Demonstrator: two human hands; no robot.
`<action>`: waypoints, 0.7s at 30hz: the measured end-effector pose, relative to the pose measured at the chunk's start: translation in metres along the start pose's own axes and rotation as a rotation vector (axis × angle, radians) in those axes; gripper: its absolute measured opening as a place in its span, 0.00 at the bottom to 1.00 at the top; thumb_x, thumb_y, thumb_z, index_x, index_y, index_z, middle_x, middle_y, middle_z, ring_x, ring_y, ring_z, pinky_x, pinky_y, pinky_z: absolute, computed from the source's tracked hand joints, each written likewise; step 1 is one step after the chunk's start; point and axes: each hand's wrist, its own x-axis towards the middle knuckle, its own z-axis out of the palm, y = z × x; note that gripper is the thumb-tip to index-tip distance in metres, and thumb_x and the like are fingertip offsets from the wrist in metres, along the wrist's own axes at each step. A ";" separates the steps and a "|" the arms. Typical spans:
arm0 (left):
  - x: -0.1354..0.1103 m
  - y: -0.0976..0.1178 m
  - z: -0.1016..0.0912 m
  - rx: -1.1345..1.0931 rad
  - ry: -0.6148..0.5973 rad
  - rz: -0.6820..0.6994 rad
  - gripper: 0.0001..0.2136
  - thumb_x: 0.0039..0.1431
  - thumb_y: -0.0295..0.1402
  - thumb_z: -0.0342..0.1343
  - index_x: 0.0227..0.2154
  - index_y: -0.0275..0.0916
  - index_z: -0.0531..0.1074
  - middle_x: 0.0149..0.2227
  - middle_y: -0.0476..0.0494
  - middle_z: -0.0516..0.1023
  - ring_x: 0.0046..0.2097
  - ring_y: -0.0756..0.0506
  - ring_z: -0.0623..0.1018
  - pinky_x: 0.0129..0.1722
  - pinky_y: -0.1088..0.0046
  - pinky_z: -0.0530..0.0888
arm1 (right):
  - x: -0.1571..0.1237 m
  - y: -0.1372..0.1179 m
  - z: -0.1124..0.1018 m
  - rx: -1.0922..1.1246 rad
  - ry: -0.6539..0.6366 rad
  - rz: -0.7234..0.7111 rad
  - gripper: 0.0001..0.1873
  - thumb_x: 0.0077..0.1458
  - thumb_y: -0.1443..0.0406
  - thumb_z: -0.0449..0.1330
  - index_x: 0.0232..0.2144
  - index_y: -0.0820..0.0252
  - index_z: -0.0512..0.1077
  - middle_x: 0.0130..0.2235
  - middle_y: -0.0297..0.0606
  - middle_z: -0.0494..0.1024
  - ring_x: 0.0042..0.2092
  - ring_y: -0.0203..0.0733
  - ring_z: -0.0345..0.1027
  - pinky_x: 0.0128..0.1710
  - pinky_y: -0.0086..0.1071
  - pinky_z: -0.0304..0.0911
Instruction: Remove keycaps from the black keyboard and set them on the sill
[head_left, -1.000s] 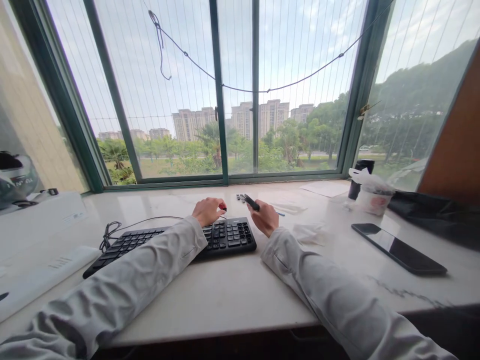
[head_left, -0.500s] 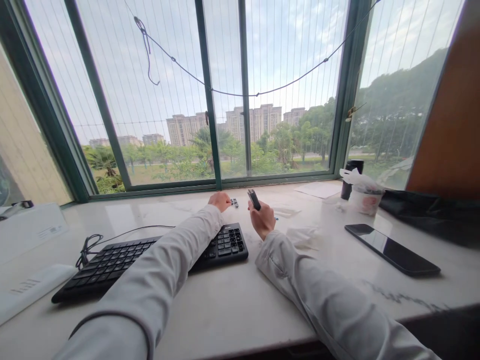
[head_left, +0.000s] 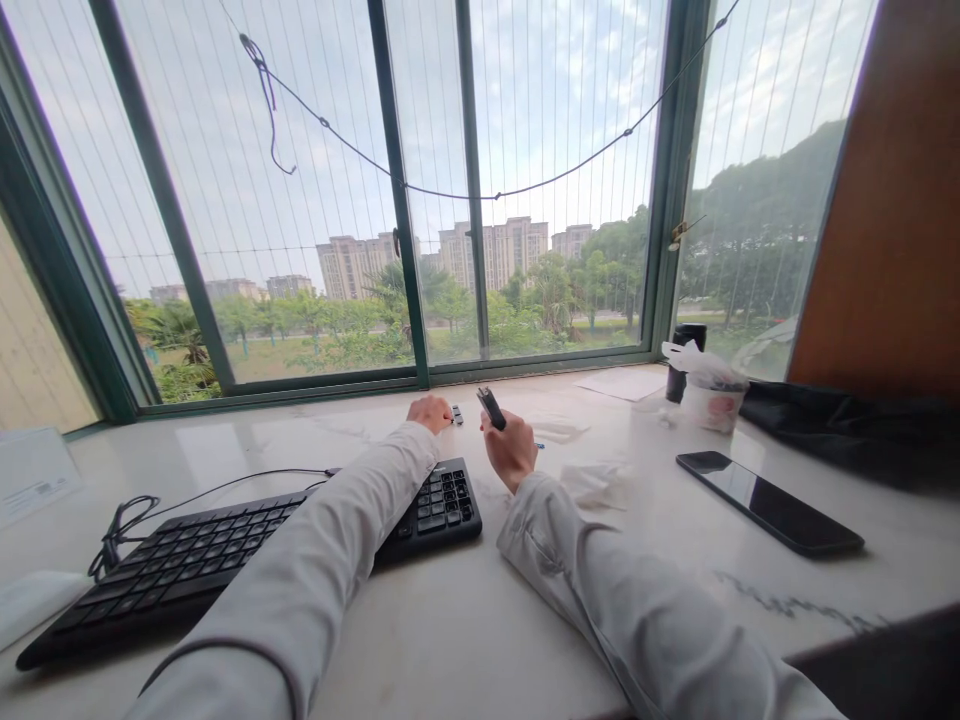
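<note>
Two hands at work, centre of frame, over the white counter [head_left: 465,640]. Left hand [head_left: 429,411]: just left of centre, lowered to the counter surface behind the keyboard [head_left: 202,550], knuckles up. Its fingers are at the near edge of a small cluster of grey pieces [head_left: 457,414]; cannot tell whether they pinch one or only touch. Right hand [head_left: 511,448]: just right of centre, fingers wrapped round a black tool [head_left: 492,410], its free end pointing up and to the left, to the right of the pieces. A small blue tip [head_left: 540,446] shows just beyond the right hand, on its right side.

Keyboard: black, lies aslant from lower left to centre. Left sleeve [head_left: 322,560], light grey, crosses above it and hides its middle; the number pad shows to the right of the sleeve. Cable [head_left: 112,545] bundled at the left, behind the keyboard.

Right side: crumpled clear wrap [head_left: 596,487] behind the right sleeve [head_left: 637,590]; phone [head_left: 769,505] flat, dark screen up. Further back, a tub [head_left: 709,405] in a white bag, with a black bottle [head_left: 679,365] just behind it and a sheet of paper [head_left: 622,383] to their left. Dark cloth [head_left: 847,430] at the right edge.

Background: green-framed window [head_left: 413,300], knotted cord [head_left: 450,194] sagging across the upper frame.
</note>
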 end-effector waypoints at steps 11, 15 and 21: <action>0.006 0.001 0.006 0.146 0.030 -0.044 0.10 0.51 0.39 0.56 0.28 0.42 0.80 0.32 0.42 0.80 0.37 0.45 0.76 0.35 0.74 0.66 | 0.001 -0.001 0.001 -0.016 0.001 -0.001 0.19 0.55 0.51 0.48 0.29 0.51 0.75 0.31 0.38 0.77 0.35 0.46 0.69 0.31 0.34 0.55; 0.005 0.003 0.005 0.158 0.028 -0.045 0.10 0.51 0.40 0.56 0.30 0.42 0.80 0.34 0.42 0.80 0.38 0.44 0.76 0.35 0.74 0.66 | 0.002 -0.001 0.003 -0.045 0.012 0.001 0.19 0.56 0.52 0.48 0.29 0.52 0.75 0.31 0.38 0.77 0.35 0.46 0.68 0.31 0.33 0.54; 0.004 0.005 0.004 0.171 0.030 -0.048 0.10 0.51 0.40 0.56 0.30 0.42 0.80 0.35 0.40 0.80 0.39 0.44 0.77 0.36 0.74 0.66 | 0.002 0.000 0.003 -0.019 0.010 -0.001 0.19 0.56 0.52 0.49 0.29 0.52 0.76 0.31 0.38 0.77 0.35 0.45 0.68 0.30 0.32 0.53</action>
